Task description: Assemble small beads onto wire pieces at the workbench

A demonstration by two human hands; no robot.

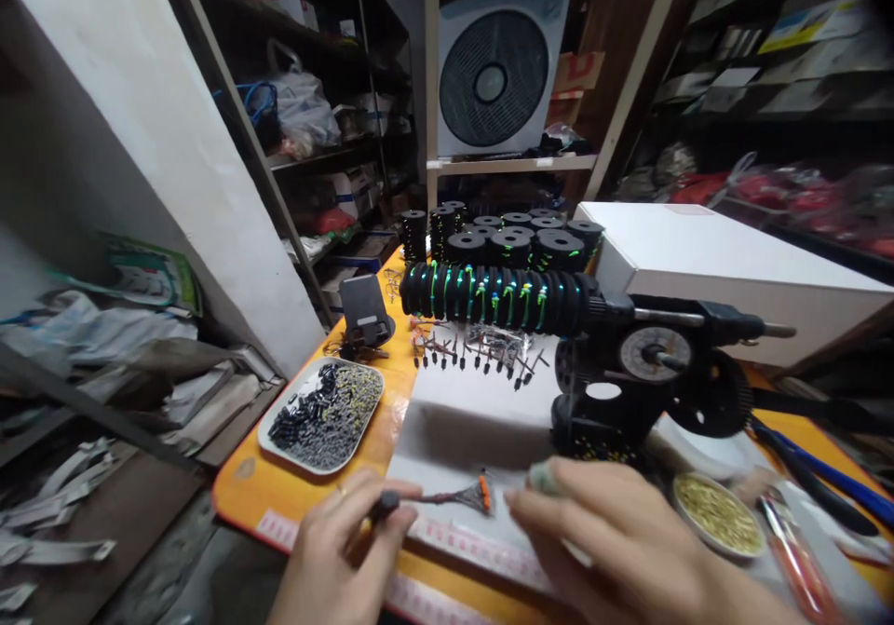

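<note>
Pinched between my left hand's (342,550) thumb and forefinger is a small black-tipped piece with a thin wire stem ending in an orange bead (437,496), held over the white sheet (461,411) at the orange table's (244,490) near edge, while my right hand (615,541) closes loosely near a grey-green lump. I judge the fine stem could slip or snag the black winding machine (629,373) just beyond. No writing is legible anywhere; the pink ruler strip's (475,546) marks blur.

Your shiny orange desk (391,392), smooth white paper sheet (475,401), matt black plastic spools (495,294), shiny metal tray (269,439).
</note>
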